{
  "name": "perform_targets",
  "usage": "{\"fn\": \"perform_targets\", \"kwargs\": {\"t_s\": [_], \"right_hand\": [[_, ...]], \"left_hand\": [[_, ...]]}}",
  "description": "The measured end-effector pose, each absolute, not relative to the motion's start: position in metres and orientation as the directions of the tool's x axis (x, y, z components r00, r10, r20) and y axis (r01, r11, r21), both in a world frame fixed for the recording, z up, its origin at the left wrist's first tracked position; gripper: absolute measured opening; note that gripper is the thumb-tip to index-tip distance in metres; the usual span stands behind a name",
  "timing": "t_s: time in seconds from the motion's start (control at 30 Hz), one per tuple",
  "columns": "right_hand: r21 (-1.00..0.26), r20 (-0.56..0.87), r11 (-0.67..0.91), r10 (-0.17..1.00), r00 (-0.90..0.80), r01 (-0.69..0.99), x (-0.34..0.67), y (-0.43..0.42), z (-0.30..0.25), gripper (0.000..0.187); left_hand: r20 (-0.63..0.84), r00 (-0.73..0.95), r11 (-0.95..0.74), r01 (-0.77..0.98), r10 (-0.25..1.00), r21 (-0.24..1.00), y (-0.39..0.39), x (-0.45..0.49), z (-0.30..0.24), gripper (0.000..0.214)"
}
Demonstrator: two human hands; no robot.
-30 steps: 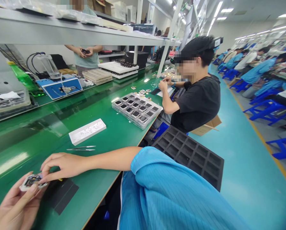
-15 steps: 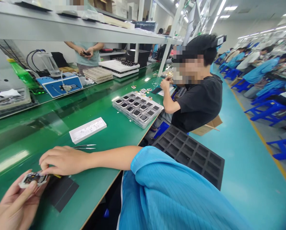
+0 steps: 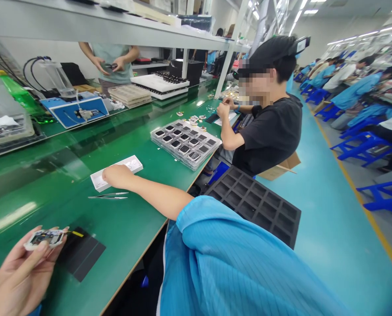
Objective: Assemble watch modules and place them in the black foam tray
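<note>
My left hand is closed round a white smartwatch case, its open side up and the circuit parts inside showing. A thin yellow strip sticks out from its right side. Below it lies a flat black pad on the green bench. My right hand reaches over a shallow white box that holds tiny loose parts. The fingers of that hand point down into the box and are hidden behind its back. Metal tweezers lie on the bench just in front of the box.
A clear tray of dark-faced watch bodies stands at the bench edge. Beyond it sits a co-worker in black. A black foam tray is at the right, below the bench edge. Blue equipment stands at the back left.
My right hand has left the watch case and moved forward and right to the white box, uncovering the yellow strip and the tweezers. My left hand still holds the case.
</note>
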State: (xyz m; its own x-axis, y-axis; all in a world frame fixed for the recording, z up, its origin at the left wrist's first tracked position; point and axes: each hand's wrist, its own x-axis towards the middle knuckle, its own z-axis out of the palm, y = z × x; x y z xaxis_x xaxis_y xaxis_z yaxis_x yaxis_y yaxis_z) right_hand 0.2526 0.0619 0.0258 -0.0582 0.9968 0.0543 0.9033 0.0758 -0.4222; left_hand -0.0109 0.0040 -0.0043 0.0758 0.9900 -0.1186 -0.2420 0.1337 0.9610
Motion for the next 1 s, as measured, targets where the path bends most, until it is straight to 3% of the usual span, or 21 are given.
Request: {"fn": "perform_targets", "kwargs": {"t_s": [0.17, 0.3, 0.4, 0.5, 0.6, 1.0], "right_hand": [[-0.387, -0.012, 0.058, 0.998, -0.068, 0.920, 0.250, 0.065, 0.021, 0.025], [-0.366, 0.183, 0.143, 0.980, -0.079, 0.919, 0.246, 0.063, 0.021, 0.027], [-0.503, 0.252, 0.279, 0.953, -0.170, 0.818, 0.235, 0.053, 0.026, 0.021], [-0.707, 0.216, 0.376, 0.921, -0.324, 0.599, 0.216, 0.038, 0.031, 0.012], [-0.794, 0.191, 0.422, 0.856, -0.480, 0.438, 0.200, 0.025, 0.030, 0.006], [-0.764, 0.239, 0.520, 0.777, -0.582, 0.381, 0.193, 0.019, 0.022, 0.008]], "left_hand": [[-0.108, 0.077, 0.124, -0.241, 0.991, 0.963, 0.003, -0.010, -0.003, 0.064], [-0.122, 0.072, 0.135, -0.237, 0.990, 0.962, 0.000, -0.008, 0.002, 0.065], [-0.148, 0.068, 0.160, -0.233, 0.987, 0.959, -0.004, -0.006, 0.007, 0.068], [-0.152, 0.082, 0.167, -0.233, 0.985, 0.958, -0.005, -0.004, 0.009, 0.070], [-0.148, 0.090, 0.165, -0.230, 0.985, 0.959, -0.004, -0.005, 0.009, 0.071], [-0.112, 0.102, 0.131, -0.201, 0.988, 0.971, -0.002, -0.007, 0.006, 0.062]]}}
